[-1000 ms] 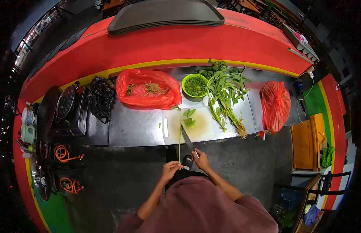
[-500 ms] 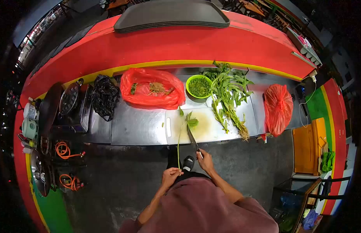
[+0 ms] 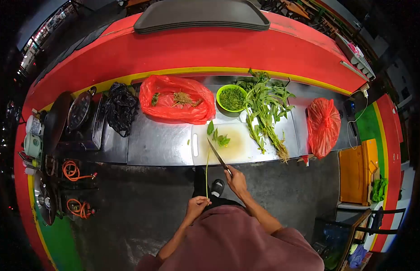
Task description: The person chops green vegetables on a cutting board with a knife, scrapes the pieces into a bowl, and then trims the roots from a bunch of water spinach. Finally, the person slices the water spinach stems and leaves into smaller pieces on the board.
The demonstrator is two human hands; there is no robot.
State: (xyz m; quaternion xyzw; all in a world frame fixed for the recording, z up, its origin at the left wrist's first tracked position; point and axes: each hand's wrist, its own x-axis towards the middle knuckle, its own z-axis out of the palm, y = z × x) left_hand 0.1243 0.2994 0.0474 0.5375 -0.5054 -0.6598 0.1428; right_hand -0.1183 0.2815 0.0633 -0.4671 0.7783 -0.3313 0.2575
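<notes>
My left hand (image 3: pixel 197 207), low and close to my body, pinches the lower end of a long thin green stem (image 3: pixel 207 174). The stem reaches up over the white cutting board (image 3: pixel 241 156), with a leaf at its far end. In my right hand (image 3: pixel 237 181) is a knife (image 3: pixel 217 153), its blade pointing up and left so that the tip lies close by the stem. Several cut green leaves (image 3: pixel 221 138) rest on the board just beyond the blade. A bunch of leafy greens (image 3: pixel 266 113) with roots lies over the board's right side.
Behind the board stands a green bowl (image 3: pixel 231 98) of chopped greens. An open red plastic bag (image 3: pixel 176 115) with root scraps is left of it. A tied red bag (image 3: pixel 323 128) sits at right, a black bag (image 3: pixel 121 108) at left. Stacked trays (image 3: pixel 201 18) top the red wall.
My right hand has shifted slightly, and the knife tip has swung left and up toward the stem. The leaves on the board now lie more spread out. My left hand keeps its hold.
</notes>
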